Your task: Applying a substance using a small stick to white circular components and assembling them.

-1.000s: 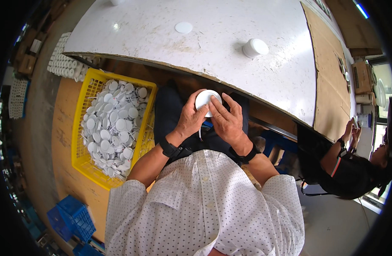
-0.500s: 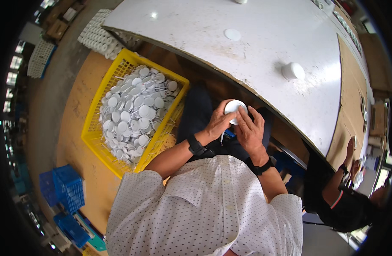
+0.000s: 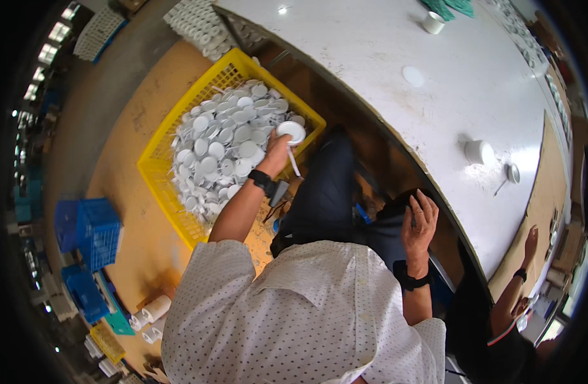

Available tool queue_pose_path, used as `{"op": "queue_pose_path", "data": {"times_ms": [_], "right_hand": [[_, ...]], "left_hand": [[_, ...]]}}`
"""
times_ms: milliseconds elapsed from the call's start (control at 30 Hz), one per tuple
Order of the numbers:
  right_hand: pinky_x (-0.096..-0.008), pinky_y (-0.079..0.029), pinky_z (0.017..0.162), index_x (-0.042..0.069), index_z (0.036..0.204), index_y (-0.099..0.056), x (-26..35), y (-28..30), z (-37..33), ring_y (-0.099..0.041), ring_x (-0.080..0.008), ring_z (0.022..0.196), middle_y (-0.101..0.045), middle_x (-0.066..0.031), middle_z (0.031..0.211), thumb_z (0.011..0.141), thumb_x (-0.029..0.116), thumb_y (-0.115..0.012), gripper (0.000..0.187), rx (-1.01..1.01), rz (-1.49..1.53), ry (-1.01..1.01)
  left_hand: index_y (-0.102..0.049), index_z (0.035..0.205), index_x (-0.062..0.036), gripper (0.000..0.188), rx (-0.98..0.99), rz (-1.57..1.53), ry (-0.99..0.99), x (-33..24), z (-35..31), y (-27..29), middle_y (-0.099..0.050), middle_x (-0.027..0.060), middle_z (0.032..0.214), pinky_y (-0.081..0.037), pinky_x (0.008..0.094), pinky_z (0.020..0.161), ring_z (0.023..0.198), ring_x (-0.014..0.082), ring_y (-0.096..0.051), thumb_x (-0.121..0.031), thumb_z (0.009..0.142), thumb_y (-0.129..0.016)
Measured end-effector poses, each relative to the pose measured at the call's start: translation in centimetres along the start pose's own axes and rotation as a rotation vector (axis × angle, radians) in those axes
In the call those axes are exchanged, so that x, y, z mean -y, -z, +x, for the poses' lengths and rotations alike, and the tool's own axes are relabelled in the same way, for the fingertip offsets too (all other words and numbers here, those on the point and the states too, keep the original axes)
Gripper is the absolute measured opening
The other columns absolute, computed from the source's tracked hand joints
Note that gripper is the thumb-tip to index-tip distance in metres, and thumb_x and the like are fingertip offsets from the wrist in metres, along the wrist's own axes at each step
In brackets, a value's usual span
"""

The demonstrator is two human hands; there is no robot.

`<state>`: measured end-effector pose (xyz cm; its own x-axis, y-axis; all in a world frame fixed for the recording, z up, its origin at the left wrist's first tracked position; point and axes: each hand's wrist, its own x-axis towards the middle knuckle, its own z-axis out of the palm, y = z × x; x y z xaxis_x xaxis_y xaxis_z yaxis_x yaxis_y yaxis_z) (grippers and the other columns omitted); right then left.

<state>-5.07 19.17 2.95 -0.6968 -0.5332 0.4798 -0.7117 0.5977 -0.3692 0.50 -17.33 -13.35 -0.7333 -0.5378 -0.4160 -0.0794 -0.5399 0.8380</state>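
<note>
My left hand (image 3: 278,155) reaches to the right side of a yellow basket (image 3: 154,169) and grips a round white lid (image 3: 290,132) by its edge. A thin white strip hangs down from that lid. Heaped in the basket are many similar white round pieces (image 3: 207,165), several with strips or stems showing. Over my right knee, my right hand (image 3: 422,224) is raised with its fingers apart and nothing visible in it. It is nearest the front edge of the white table (image 3: 434,121).
On the table stand a white cup-shaped piece (image 3: 479,152), a small round piece with a thin stem (image 3: 513,173), a flat white disc (image 3: 412,76) and another cup (image 3: 433,23). Blue crates (image 3: 100,233) sit at left. Another person's arm (image 3: 511,291) works at right.
Both hands were together at the round piece; now the left is over at the basket and the right has drawn away rightward. A stemmed piece has appeared on the table. The view has shifted.
</note>
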Motion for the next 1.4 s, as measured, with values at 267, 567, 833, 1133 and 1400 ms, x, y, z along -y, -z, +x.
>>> {"op": "queue_pose_path", "data": {"times_ms": [267,567,833,1133,1400], "right_hand": [[-0.0347,-0.049,0.071,0.003,0.096,-0.064,-7.4,3.8,3.8,-0.060,-0.0264,0.085,-0.061,-0.0130,0.099,0.074,0.001,-0.064,0.022,-0.286,0.045,-0.464],[-0.0373,-0.048,0.076,0.006,0.096,-0.064,-23.8,8.1,7.0,-0.061,-0.0294,0.088,-0.064,-0.0162,0.094,0.079,0.033,-0.059,0.032,-0.064,-0.466,-1.030],[-0.0384,-0.048,0.077,0.004,0.095,-0.062,-22.1,8.9,4.1,-0.061,-0.0330,0.087,-0.063,-0.0193,0.093,0.079,0.023,-0.055,0.026,0.054,-0.355,-1.078],[-0.0407,-0.048,0.074,0.005,0.099,-0.060,-15.1,10.9,-4.8,-0.059,-0.0332,0.084,-0.059,-0.0169,0.092,0.079,0.014,-0.054,0.023,0.061,-0.441,-0.871],[-0.0407,-0.047,0.073,0.003,0.085,-0.059,-15.5,10.8,-3.7,-0.057,-0.0319,0.085,-0.058,-0.0160,0.088,0.080,0.022,-0.059,0.020,0.011,-0.454,-0.814]], "left_hand": [[-0.030,0.134,-0.0070,0.068,-0.507,0.510,0.046,-0.6,5.2,18.3,-0.044,0.0124,0.125,-0.036,0.0459,0.092,0.111,0.0271,-0.045,-0.016,0.074,-0.061],[-0.046,0.121,-0.0010,0.044,-0.165,0.196,0.255,4.0,-1.4,8.8,-0.049,0.0137,0.123,-0.047,0.0331,0.077,0.104,0.0299,-0.055,-0.027,0.087,-0.056],[-0.051,0.113,0.0020,0.035,-0.011,0.371,0.094,0.0,-4.3,0.3,-0.057,0.0128,0.113,-0.047,0.0244,0.066,0.093,0.0212,-0.061,-0.023,0.089,-0.056],[-0.054,0.106,0.0017,0.022,0.413,0.402,-0.064,-0.9,-6.8,-9.2,-0.058,0.0161,0.113,-0.049,0.0234,0.064,0.089,0.0190,-0.063,-0.015,0.092,-0.051],[-0.056,0.104,0.0025,0.020,0.526,0.485,-0.055,0.0,-9.6,-11.3,-0.059,0.0164,0.112,-0.048,0.0229,0.064,0.088,0.0189,-0.063,-0.012,0.091,-0.050]]}}
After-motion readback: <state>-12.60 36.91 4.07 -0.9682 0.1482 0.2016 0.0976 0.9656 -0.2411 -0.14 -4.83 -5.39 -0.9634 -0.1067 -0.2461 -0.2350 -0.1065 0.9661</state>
